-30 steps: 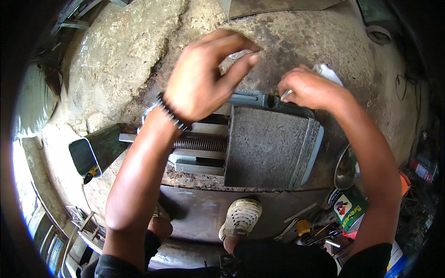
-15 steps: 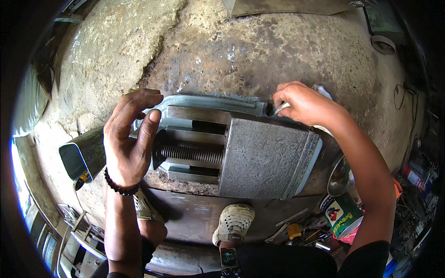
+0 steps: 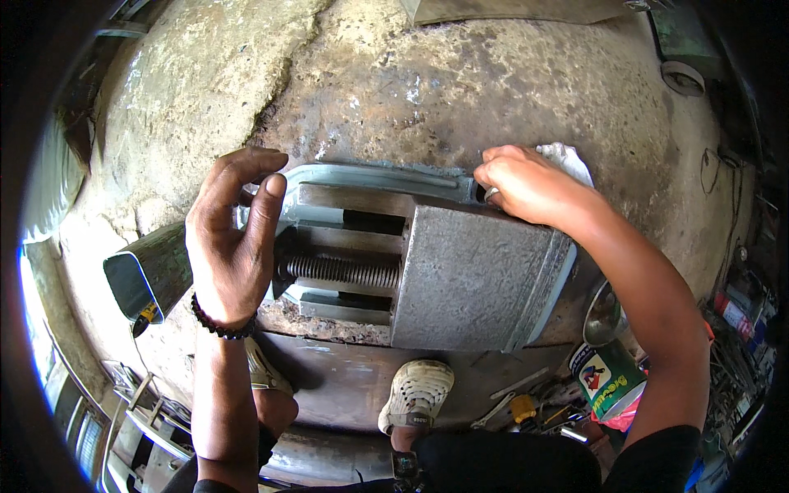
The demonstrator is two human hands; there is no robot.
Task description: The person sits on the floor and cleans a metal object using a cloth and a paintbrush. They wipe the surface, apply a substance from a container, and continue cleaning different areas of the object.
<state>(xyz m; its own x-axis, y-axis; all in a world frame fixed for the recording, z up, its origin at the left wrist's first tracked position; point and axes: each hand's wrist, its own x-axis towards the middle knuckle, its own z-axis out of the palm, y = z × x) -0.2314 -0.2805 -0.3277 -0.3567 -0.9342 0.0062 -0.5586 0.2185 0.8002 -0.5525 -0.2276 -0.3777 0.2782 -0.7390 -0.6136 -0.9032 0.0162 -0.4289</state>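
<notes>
While hands (image 3: 526, 187) are at vise (image 3: 472, 275), green can (image 3: 604, 374) bears yellow lettering (image 3: 620, 397).

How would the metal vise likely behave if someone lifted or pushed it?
The vise is probably heavy, as it looks like thick metal with a stout screw. It should stay stiff, since its bars look solid. It seems unlikely to roll, given its broad, flat shape.

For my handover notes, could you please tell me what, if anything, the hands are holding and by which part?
The right hand holds a whitish cloth, its gripped part hidden from view; nothing shows in the left hand.
</notes>
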